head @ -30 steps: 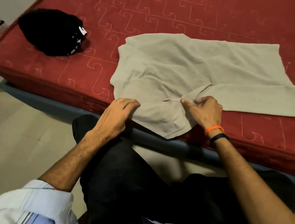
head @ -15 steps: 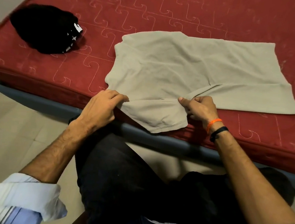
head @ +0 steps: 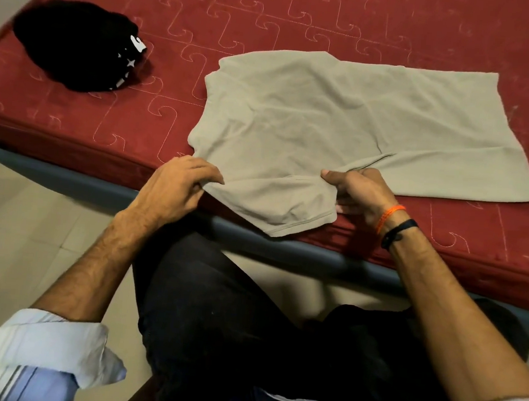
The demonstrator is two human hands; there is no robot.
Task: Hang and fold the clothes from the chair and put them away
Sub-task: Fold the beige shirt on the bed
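Lying flat on the red mattress [head: 304, 18], the beige T-shirt [head: 328, 116] had one sleeve hanging over the near edge. The left hand [head: 175, 186] pinched the sleeve's left side; the right hand [head: 359, 192] gripped its right side, fingers curled on the cloth. A black garment [head: 75, 43] sat bundled near the mattress's far-left corner, well apart.

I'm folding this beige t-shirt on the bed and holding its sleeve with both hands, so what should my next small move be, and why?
Probably lift the sleeve and fold it inward onto the body of the beige t-shirt. The left hand and right hand pinch its two edges, and it hangs over the edge of the red mattress while the rest lies flat.
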